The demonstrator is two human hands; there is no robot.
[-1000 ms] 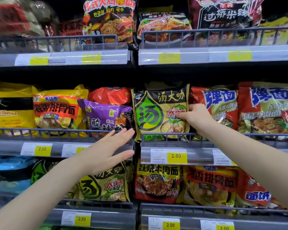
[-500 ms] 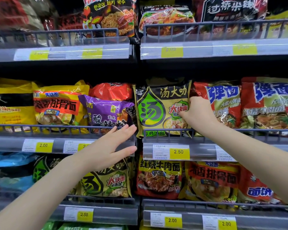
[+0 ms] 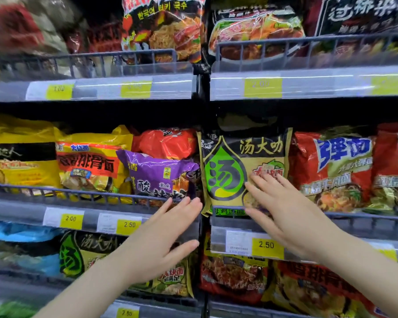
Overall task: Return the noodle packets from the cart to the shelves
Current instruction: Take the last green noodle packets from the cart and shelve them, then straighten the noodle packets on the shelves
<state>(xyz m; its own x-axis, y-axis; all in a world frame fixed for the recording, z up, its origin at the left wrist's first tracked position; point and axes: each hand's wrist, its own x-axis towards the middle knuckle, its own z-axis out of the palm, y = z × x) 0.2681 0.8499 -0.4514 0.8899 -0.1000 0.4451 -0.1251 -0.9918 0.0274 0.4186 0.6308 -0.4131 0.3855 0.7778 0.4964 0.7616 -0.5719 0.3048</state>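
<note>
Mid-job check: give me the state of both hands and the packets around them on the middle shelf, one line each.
right hand: open, fingers spread, flat against the olive-green packet.
left hand: open, holding nothing, in front of the shelf rail.
olive-green packet: upright on the shelf behind the rail, bottom corner hanging over it.
purple packet: tilted, leaning on its neighbours, untouched.
orange-yellow packet: upright behind the rail.
wire rail: in place along the shelf front.

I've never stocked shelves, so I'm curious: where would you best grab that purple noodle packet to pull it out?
Probably by its top edge, from the front and above. The purple packet leans tilted behind the wire rail, which covers its bottom; yellow and orange packets crowd its sides. The left hand is open just below it.
</note>
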